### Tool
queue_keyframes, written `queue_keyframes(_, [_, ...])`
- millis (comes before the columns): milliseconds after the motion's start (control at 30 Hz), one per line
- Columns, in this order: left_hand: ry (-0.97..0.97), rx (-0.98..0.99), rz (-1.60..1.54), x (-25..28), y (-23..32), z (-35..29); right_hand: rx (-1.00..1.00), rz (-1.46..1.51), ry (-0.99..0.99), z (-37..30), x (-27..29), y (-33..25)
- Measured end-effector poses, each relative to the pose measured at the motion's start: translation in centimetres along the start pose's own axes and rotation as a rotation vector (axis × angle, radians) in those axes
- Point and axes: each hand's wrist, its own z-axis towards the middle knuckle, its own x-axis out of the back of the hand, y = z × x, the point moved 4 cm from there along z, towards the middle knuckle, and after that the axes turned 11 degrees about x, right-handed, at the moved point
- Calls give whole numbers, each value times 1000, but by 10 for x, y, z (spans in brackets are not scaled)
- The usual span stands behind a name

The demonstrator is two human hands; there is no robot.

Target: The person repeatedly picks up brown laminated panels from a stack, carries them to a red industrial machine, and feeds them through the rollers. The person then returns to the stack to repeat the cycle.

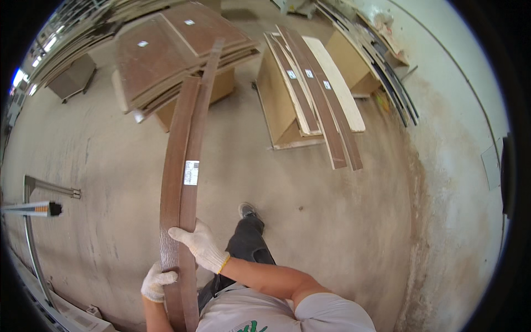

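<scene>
Two long, narrow brown wood-grain boards lie against each other and reach forward from my body. One board point(172, 182) is on the left; the other board point(189, 202), on the right, bears a white label point(191, 172). Wearing a white knit glove, my left hand point(157, 282) is closed around the left edge near the close end, its thumb on top. Slightly farther along, my gloved right hand point(200, 247) grips the pair from the right side, thumb across the upper face. The fingers under the boards are hidden.
Ahead on the left, a stack of wide brown panels point(152, 58) rests on a support. To its right, long strips point(310, 83) lie across a box-like stand point(276, 110). Dark strips point(387, 83) lean near the right wall point(448, 110). A metal frame point(33, 238) stands at left.
</scene>
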Motion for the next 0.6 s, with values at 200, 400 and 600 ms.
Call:
queue_keyframes(200, [-141, 161, -238, -72, 23, 98, -134, -200, -363, 69, 87, -98])
queue_keyframes(400, [-163, 261, -291, -156, 75, 124, 45, -327, -585, 134, 179, -173])
queue_keyframes(600, [-119, 198, -217, -164, 75, 138, 117, -1881, 268, 315, 397, -294])
